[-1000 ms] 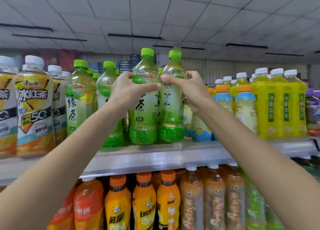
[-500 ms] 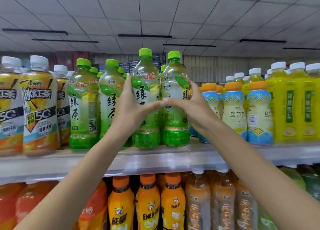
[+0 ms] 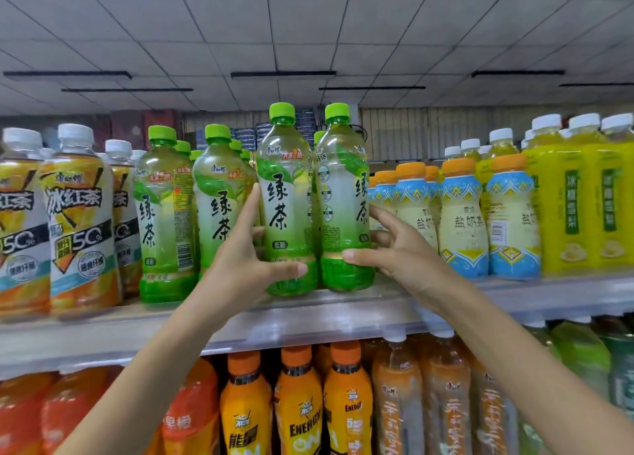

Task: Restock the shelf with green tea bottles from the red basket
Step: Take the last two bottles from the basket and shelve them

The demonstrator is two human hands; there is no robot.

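More green tea bottles (image 3: 164, 214) crowd my left, milk tea bottles (image 3: 463, 221) my right. Left hand (image 3: 247, 265) wraps one green tea bottle (image 3: 286, 197), right hand (image 3: 401, 252) wraps its neighbour (image 3: 343, 197), both standing on the shelf (image 3: 308, 320).

We see two bare forearms with no sleeves; the left hand (image 3: 245, 262) and the right hand (image 3: 398, 252), both above the shelf (image 3: 103, 334) edge, carry no rings, watch or gloves; fingernails are short and unpainted.

A shop: shelf (image 3: 308, 320) rows of bottled drinks (image 3: 463, 214) under a tiled ceiling (image 3: 308, 25).
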